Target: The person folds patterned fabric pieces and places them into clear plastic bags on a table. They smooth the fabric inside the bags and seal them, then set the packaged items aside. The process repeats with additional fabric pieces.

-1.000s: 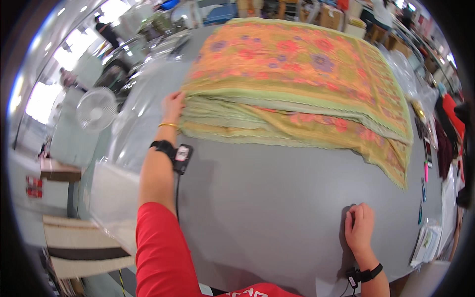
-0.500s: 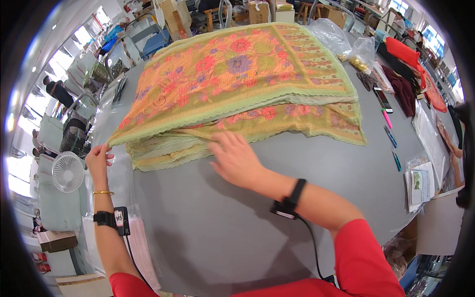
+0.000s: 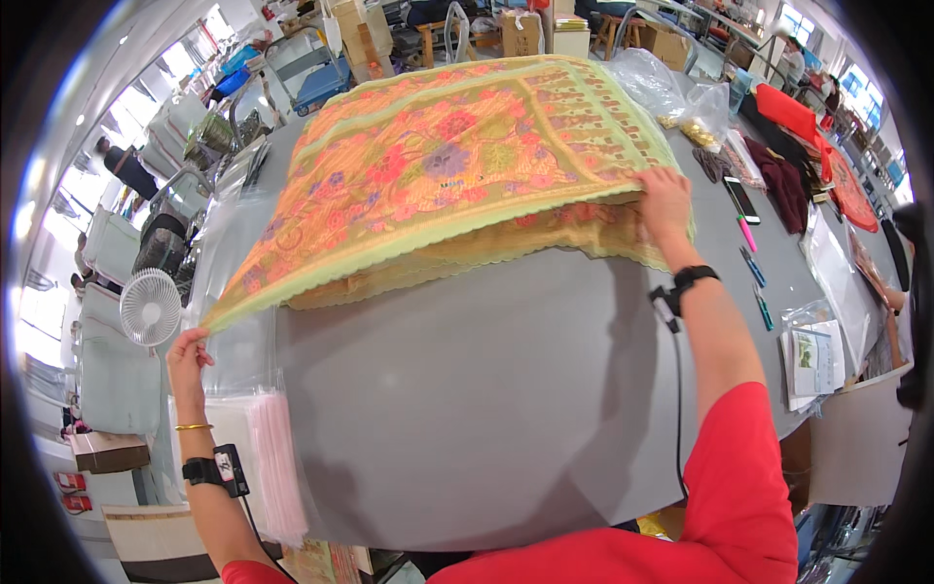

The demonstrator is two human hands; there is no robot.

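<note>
A large orange and green floral scarf point(image 3: 438, 161) with a pale green scalloped border is spread in layers over the far part of the grey table point(image 3: 457, 409). My left hand point(image 3: 188, 360) pinches its near left corner, pulled out past the table's left part. At the right, my right hand point(image 3: 665, 206) grips the near edge close to the striped border. Between the two hands the top layer's edge is lifted, and lower folds of the fabric show beneath it.
Right of the scarf lie a phone point(image 3: 740, 199), a pink pen point(image 3: 746, 234), blue snips point(image 3: 752, 266) and printed cards point(image 3: 812, 360). Clear plastic bags point(image 3: 650, 83) stand at the back right. A stack of pink packets point(image 3: 263, 467) and a white fan point(image 3: 151, 307) are at left.
My right hand has moved from the middle of the near edge to the right and taken hold of it. My left hand has drawn its corner slightly nearer, and the top layer has lifted.
</note>
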